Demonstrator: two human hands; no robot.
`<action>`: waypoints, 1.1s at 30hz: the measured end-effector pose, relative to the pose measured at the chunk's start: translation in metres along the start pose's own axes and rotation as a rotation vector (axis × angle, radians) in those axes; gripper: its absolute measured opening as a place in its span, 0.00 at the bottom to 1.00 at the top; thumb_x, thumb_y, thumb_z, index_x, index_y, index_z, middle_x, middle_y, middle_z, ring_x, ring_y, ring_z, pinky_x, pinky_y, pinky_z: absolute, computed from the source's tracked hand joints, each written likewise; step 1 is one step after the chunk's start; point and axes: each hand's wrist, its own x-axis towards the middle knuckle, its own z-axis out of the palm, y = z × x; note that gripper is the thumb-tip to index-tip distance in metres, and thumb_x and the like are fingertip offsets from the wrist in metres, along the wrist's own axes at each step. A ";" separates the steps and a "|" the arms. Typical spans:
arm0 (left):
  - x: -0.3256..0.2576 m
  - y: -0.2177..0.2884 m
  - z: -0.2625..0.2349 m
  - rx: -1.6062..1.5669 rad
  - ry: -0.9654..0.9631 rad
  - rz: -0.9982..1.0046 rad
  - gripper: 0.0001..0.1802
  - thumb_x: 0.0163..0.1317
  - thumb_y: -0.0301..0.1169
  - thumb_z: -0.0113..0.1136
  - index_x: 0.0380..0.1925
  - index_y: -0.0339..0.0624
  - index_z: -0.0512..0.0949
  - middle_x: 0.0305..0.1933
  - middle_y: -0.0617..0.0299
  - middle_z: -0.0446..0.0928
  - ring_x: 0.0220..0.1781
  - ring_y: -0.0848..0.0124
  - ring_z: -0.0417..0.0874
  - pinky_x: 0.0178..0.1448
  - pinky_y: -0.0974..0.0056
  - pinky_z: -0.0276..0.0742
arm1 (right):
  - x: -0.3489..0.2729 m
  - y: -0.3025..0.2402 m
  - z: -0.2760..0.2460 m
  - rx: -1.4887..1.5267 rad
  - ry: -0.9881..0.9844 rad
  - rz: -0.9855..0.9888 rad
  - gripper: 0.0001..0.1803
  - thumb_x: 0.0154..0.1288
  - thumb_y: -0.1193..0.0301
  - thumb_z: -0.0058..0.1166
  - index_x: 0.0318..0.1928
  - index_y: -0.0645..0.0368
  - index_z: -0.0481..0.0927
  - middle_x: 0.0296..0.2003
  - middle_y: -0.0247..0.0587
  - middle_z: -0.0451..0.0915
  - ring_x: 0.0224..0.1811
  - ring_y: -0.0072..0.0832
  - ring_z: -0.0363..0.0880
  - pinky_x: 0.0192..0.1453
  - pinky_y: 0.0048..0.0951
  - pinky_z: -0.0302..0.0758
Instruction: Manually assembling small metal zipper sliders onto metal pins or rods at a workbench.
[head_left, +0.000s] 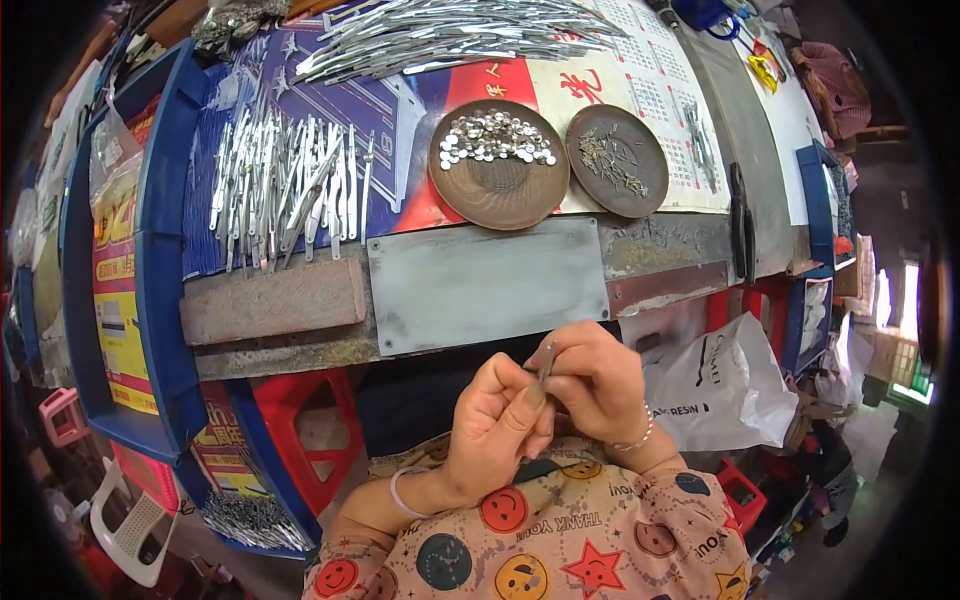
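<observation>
Fingers, both hands: L hand [495, 425] & R hand [598, 385] pinched shut on metal strip [547, 362], wrists raised.

Two dishes [499, 165] [617, 160] sit side by side behind both hands [545, 400].

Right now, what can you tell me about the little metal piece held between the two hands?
The small metal strip is thin, grey and dull-shiny, standing nearly upright. The left hand and right hand pinch it together with their fingertips, above the person's lap and just below the workbench edge. Its lower part is hidden.
</observation>
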 end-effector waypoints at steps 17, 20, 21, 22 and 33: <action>0.002 0.001 0.011 -0.072 -0.101 -0.124 0.05 0.72 0.28 0.43 0.35 0.41 0.63 0.22 0.64 0.68 0.17 0.81 0.62 0.21 0.76 0.60 | -0.006 0.022 -0.009 1.077 -0.185 0.315 0.17 0.63 0.61 0.59 0.33 0.64 0.73 0.38 0.42 0.70 0.35 0.23 0.67 0.40 0.22 0.67; 0.003 0.000 0.010 -0.030 -0.102 -0.125 0.05 0.72 0.27 0.43 0.35 0.41 0.63 0.21 0.64 0.67 0.17 0.81 0.62 0.22 0.76 0.60 | -0.006 0.024 -0.011 1.006 -0.211 0.313 0.17 0.63 0.61 0.59 0.33 0.64 0.73 0.37 0.42 0.70 0.35 0.22 0.68 0.39 0.22 0.67; 0.003 -0.001 0.010 -0.030 -0.100 -0.126 0.05 0.72 0.27 0.43 0.35 0.41 0.63 0.21 0.64 0.67 0.17 0.81 0.62 0.22 0.76 0.60 | -0.007 0.023 -0.010 1.007 -0.211 0.314 0.17 0.63 0.61 0.59 0.33 0.64 0.73 0.37 0.42 0.70 0.35 0.22 0.68 0.39 0.22 0.67; 0.003 -0.001 0.010 -0.023 -0.105 -0.111 0.05 0.72 0.27 0.43 0.35 0.41 0.63 0.21 0.64 0.67 0.17 0.81 0.62 0.22 0.76 0.60 | -0.007 0.023 -0.009 1.017 -0.194 0.318 0.17 0.62 0.62 0.60 0.32 0.64 0.73 0.37 0.42 0.70 0.34 0.23 0.68 0.39 0.22 0.67; -0.002 -0.005 0.006 0.104 -0.178 -0.041 0.08 0.70 0.33 0.48 0.35 0.41 0.63 0.25 0.60 0.70 0.17 0.80 0.63 0.22 0.74 0.62 | -0.008 0.020 -0.012 0.994 -0.211 0.273 0.15 0.58 0.65 0.64 0.29 0.64 0.75 0.34 0.43 0.73 0.33 0.25 0.71 0.37 0.24 0.69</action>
